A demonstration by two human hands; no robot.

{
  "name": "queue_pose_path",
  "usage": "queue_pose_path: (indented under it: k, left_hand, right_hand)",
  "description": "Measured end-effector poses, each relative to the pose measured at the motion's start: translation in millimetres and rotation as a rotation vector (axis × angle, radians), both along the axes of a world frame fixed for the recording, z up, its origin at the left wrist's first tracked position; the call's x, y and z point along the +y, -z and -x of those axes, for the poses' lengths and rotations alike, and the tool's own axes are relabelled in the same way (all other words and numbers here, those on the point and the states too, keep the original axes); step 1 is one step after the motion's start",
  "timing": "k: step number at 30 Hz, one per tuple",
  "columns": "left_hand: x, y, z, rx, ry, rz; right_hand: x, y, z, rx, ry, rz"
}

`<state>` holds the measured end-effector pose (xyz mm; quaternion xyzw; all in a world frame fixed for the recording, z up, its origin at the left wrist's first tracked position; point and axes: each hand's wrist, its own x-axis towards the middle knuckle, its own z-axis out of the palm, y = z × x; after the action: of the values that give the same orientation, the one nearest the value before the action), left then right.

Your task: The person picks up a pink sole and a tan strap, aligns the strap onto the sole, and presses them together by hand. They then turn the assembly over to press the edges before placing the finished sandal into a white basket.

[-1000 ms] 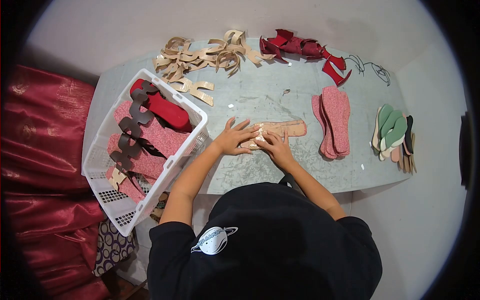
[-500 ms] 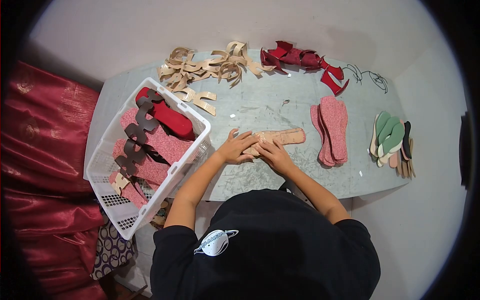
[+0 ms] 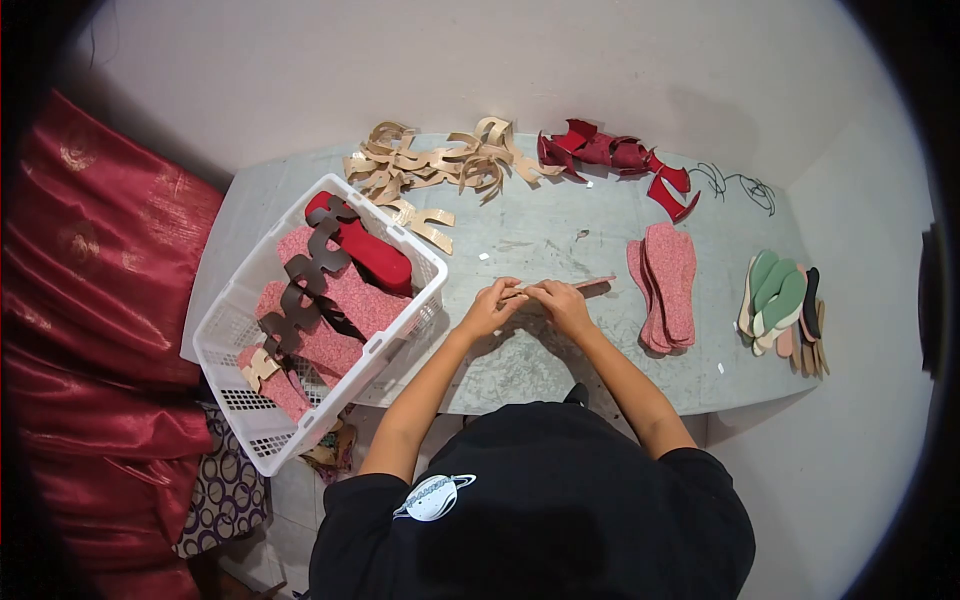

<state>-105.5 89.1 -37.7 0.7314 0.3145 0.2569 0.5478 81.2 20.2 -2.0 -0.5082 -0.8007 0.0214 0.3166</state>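
Over the middle of the table, a thin shoe insole (image 3: 597,282) is raised and seen nearly edge-on. My left hand (image 3: 492,307) grips its left end with the fingers closed. Farther right along the same insole, my right hand (image 3: 562,307) pinches its edge, and the fingers of both hands almost meet. The right end of the insole sticks out past my right hand. Most of its face is hidden by the tilt and the hands. Right of my hands lies a stack of pink speckled insoles (image 3: 670,285).
A white plastic basket (image 3: 375,375) with pink sheets, a red sole and dark straps stands at left. Beige straps (image 3: 430,165) and red upper pieces (image 3: 600,153) lie along the back. Green, black and tan insoles (image 3: 780,285) sit at the right edge, below dark cord (image 3: 735,185).
The insole lay flat on the table under both hands. Now it is lifted and turned onto its edge, with both hands closed on it. The view has shifted slightly.
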Motion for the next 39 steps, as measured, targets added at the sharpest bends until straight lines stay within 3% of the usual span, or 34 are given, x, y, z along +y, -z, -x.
queue_pose_path:
  k: [2, 4, 7, 10, 11, 13, 14, 17, 30, 39]
  left_hand:
    - [-9, -7, 5, -0.221, -0.05, 0.047]
    - [-20, -24, 12, -0.224, -0.068, 0.014]
    - [-35, -42, 19, -0.228, -0.158, -0.032]
    - [-55, -68, 24, -0.457, -0.305, -0.004]
    - [-61, -71, 27, -0.457, -0.324, -0.012]
    - [-73, -76, 34, -0.556, -0.491, 0.128]
    - [-79, -80, 38, -0.557, -0.54, 0.076]
    - [-98, -94, 56, -0.602, -0.663, 0.163]
    - [-172, -107, 142, -0.624, -1.133, 0.069]
    - [-206, -131, 181, -0.667, -1.291, -0.054]
  right_hand:
    - [-2, -10, 5, 0.043, 0.003, 0.024]
    - [-5, -22, 11, 0.084, 0.002, 0.048]
    - [-12, -36, 24, 0.286, -0.006, 0.058]
    - [-18, -42, 39, 0.645, 0.028, 0.119]
    - [-19, -46, 44, 0.645, 0.008, 0.122]
    - [-23, -56, 59, 0.909, -0.051, 0.275]
    - [-25, -63, 67, 0.984, -0.106, 0.325]
    - [-26, -65, 91, 1.093, -0.214, 0.371]
    - [-35, -58, 187, 1.1, -0.575, 0.753]
    - [-28, -85, 227, 0.918, -0.919, 0.923]
